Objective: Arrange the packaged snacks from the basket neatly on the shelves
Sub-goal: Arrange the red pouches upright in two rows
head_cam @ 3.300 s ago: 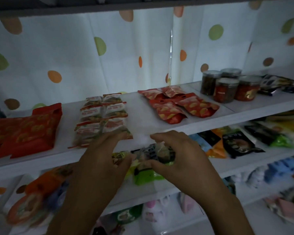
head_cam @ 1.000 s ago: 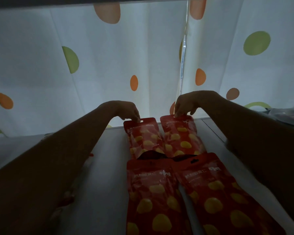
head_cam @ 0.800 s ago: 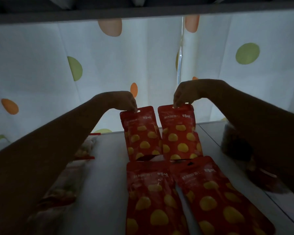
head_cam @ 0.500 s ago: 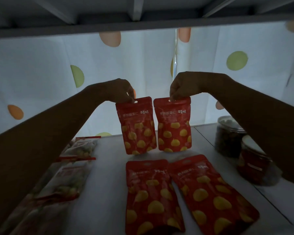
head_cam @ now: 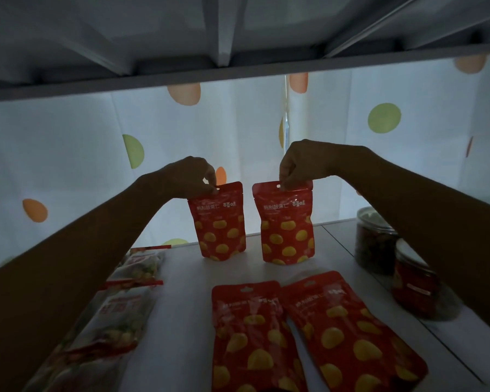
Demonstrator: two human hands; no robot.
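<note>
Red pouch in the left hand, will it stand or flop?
Probably bendy: the red pouch is thin film, pinched at its top by the left hand. Likely light, since fingertips alone hold it. It may flop; a matching pouch lies flat in front.

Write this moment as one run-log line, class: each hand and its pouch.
left hand: pinches left red pouch top | right hand: pinches right red pouch top | pouches: upright, side by side, apart

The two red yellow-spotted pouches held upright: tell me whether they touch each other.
Apart. The head view shows pale curtain between the left red spotted pouch and the right red spotted pouch.
</note>
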